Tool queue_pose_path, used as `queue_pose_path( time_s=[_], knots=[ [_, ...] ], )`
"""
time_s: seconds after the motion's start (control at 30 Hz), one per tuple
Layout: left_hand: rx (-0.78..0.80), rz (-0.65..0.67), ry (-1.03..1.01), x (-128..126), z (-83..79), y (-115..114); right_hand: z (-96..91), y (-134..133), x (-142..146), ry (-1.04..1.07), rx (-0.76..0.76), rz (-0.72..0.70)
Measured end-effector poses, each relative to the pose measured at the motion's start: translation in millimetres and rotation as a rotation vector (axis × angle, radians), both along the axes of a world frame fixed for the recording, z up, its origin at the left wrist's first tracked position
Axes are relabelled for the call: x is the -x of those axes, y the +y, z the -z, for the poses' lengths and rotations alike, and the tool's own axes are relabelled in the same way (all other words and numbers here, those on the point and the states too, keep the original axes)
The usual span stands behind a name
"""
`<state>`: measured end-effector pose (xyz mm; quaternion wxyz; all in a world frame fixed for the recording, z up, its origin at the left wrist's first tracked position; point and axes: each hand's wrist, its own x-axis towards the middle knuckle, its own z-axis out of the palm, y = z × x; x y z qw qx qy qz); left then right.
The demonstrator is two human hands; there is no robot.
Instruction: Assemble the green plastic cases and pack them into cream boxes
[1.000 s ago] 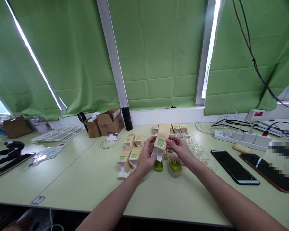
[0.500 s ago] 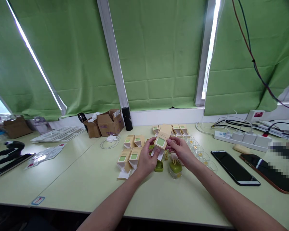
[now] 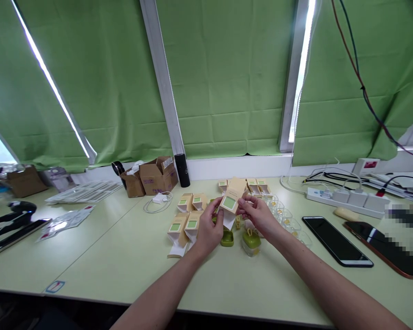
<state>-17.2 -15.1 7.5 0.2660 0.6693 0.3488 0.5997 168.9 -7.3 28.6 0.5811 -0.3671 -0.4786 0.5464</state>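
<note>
Between my hands, above the table, is a small beige box [image 3: 233, 192] with a green window and a white flap hanging at its lower end. My left hand [image 3: 210, 228] grips its left side, thumb near the flap. The fingers of my right hand [image 3: 256, 213] pinch its right edge. Below lie a green tray-like piece [image 3: 227, 238] and a green case with a clear base [image 3: 251, 241]. Similar beige boxes [image 3: 178, 226] with loose flaps stand to the left, and more boxes [image 3: 258, 185] are behind. Clear plastic shells [image 3: 291, 222] sit beyond my right wrist.
At right are a phone [image 3: 336, 240], a second dark phone [image 3: 387, 247] and a white power strip [image 3: 344, 201] with cables. Cardboard boxes [image 3: 157, 176], a black cylinder [image 3: 182, 170] and a coiled white cable [image 3: 158, 201] stand at the back left. Flat plastic packets [image 3: 67, 223] lie farther left.
Almost nothing differs. The beige box stays between both hands, and my left thumb has shifted slightly up near its lower edge.
</note>
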Motion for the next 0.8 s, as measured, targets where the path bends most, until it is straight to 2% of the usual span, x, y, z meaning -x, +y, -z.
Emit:
queue_pose_path(
  time_s=[0.1,0.2,0.37,0.5,0.67,0.8],
  knots=[
    [0.035,0.006,-0.044,-0.8,-0.4,0.6,3.0,1.4,-0.2,-0.048,-0.033,-0.026],
    [0.082,0.082,-0.081,-1.0,-0.4,1.2,4.0,1.9,-0.8,-0.088,-0.054,-0.044],
    [0.151,0.249,-0.068,-2.2,0.7,-1.4,-0.5,-1.5,-0.7,-0.02,-0.039,-0.07],
    [0.163,0.291,-0.059,-0.8,0.0,-4.1,-5.0,-6.1,0.7,0.011,-0.028,-0.062],
    [0.132,0.396,-0.123,2.9,-8.3,-6.5,-8.8,-7.9,0.6,0.087,-0.007,-0.072],
    [0.162,0.321,-0.204,3.6,-13.0,-5.4,-8.7,-6.0,-2.3,0.094,0.018,0.002]
  ],
)
